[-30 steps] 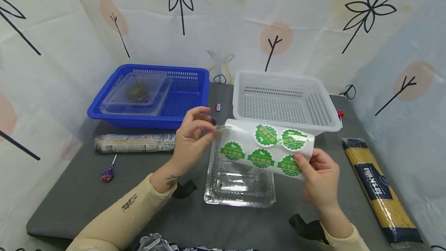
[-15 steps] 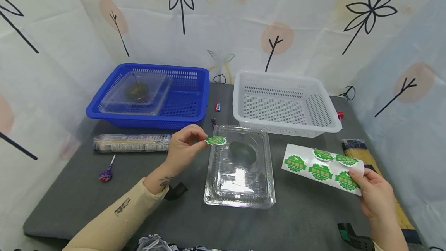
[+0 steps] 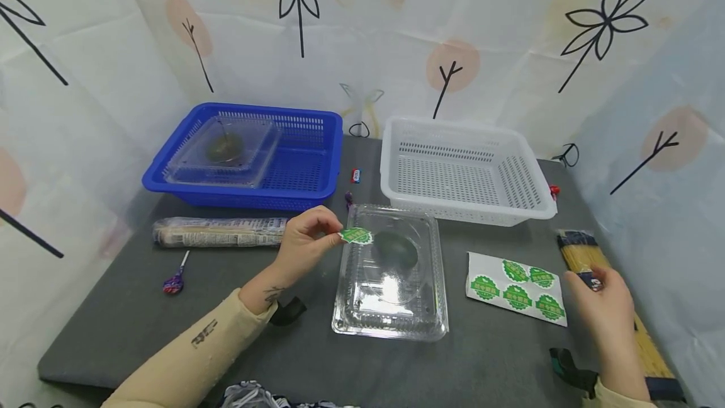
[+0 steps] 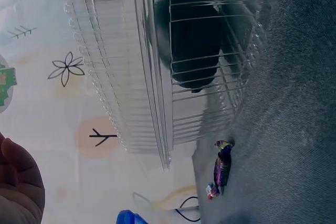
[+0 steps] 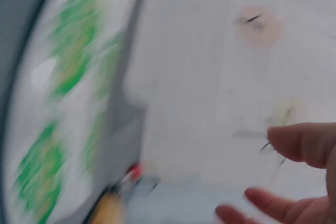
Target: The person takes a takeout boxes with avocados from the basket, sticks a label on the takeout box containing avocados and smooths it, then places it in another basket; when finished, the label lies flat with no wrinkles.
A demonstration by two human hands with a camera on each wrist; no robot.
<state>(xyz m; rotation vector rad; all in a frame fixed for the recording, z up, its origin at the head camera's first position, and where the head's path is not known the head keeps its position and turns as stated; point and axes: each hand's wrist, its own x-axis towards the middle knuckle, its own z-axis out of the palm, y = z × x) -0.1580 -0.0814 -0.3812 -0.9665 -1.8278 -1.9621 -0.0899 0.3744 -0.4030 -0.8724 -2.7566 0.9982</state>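
Between thumb and finger, my left hand (image 3: 306, 241) pinches a green and white round sticker (image 3: 356, 235) by its edge, over the left side of a clear plastic box (image 3: 391, 307). A dark round object (image 3: 395, 250) shows through the closed lid, and the left wrist view shows it through the ribbed wall. The sticker sheet (image 3: 476, 266), bearing several green stickers, lies on the table right of the box. Just beyond its right end is my right hand (image 3: 608, 307), holding nothing, with thumb and fingers apart in the right wrist view.
A blue basket (image 3: 306, 197) holding another clear box (image 3: 255, 143) stands back left; a white basket (image 3: 470, 206) stands back right. A wrapped noodle pack (image 3: 221, 233) and a lollipop (image 3: 174, 281) lie at left, a spaghetti pack (image 3: 651, 351) at right. Small candies (image 3: 355, 175) lie between the baskets.
My left hand has peeled one sticker off the sheet and holds it near the box. The right hand carried the sheet rightward and let it go on the table.
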